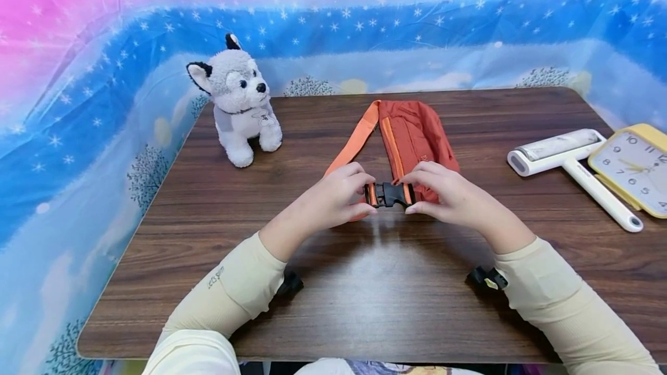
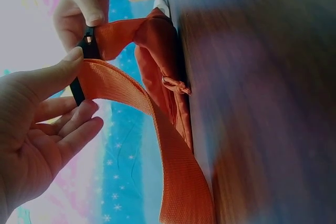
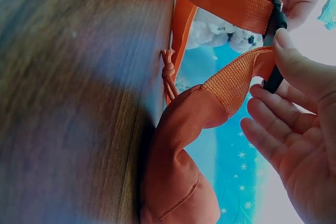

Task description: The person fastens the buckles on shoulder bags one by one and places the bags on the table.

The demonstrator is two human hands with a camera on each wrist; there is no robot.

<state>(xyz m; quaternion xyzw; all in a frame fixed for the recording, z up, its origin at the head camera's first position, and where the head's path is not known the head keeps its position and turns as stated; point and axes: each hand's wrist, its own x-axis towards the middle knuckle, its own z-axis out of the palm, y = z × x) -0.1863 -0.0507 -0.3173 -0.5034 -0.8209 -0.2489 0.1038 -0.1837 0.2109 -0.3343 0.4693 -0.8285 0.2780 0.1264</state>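
Observation:
A rust-orange waist bag (image 1: 419, 138) lies on the wooden table, its orange webbing strap (image 1: 355, 142) looping out to the left. At the near end of the bag, a black side-release buckle (image 1: 389, 194) is held up between both hands, its two halves lined up end to end. My left hand (image 1: 339, 197) pinches the left half between thumb and fingers, where the loose strap (image 2: 176, 161) threads through. On the other half, my right hand (image 1: 452, 194) has a thumb-and-finger pinch, beside the short webbing (image 3: 236, 80) sewn to the bag.
A grey and white plush husky (image 1: 242, 103) sits at the back left of the table (image 1: 219, 219). Over at the right lie a white lint roller (image 1: 568, 161) and a yellow-framed clock (image 1: 638, 169). A snowflake-printed cloth (image 1: 359, 22) hangs behind the table.

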